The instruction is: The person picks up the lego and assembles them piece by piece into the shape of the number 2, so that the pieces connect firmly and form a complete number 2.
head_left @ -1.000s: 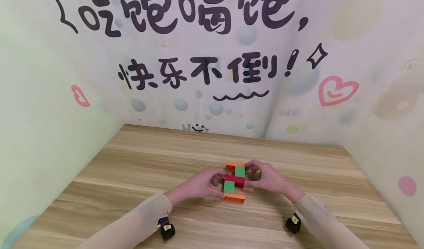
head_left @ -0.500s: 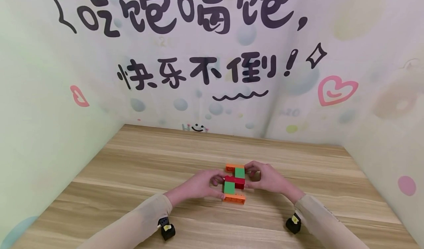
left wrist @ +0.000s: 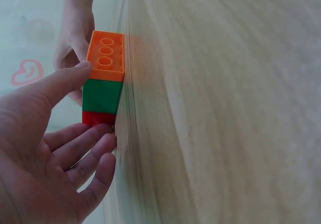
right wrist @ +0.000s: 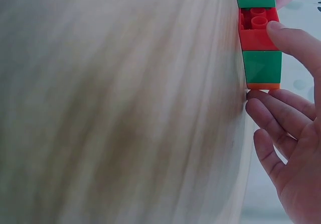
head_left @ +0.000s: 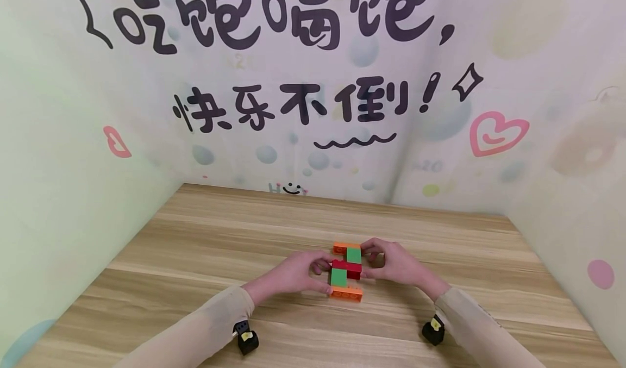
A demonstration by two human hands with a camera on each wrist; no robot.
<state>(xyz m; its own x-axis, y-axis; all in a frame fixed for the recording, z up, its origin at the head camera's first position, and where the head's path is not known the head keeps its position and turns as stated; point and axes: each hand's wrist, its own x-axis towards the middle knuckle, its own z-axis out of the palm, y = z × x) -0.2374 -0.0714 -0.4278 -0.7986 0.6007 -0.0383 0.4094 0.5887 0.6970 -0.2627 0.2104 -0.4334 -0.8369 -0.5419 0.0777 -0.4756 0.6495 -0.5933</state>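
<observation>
Both hands hold a row of joined toy building bricks that lies on the wooden table in the head view. From near to far it runs: an orange brick point(head_left: 346, 294), a green brick point(head_left: 338, 277), a red brick point(head_left: 353, 270), another green brick point(head_left: 354, 255) and a far orange brick point(head_left: 340, 248). My left hand point(head_left: 295, 273) grips the row from the left, thumb on the near orange brick, fingertips at the red one. From the right, my right hand point(head_left: 396, 262) grips it, thumb on the red brick, fingers at the far orange end. Hollow undersides of bricks face sideways in both wrist views.
Bare wooden table point(head_left: 205, 248) surrounds the bricks. A printed cloth wall point(head_left: 313, 167) rises behind the far edge, with further walls left and right. A small black device point(head_left: 248, 342) hangs by the left wrist, another black device point(head_left: 433, 331) by the right.
The brick row and right hand have shifted very slightly toward the near edge since a second ago. Both hands keep their hold; over the last half second almost nothing moves.
</observation>
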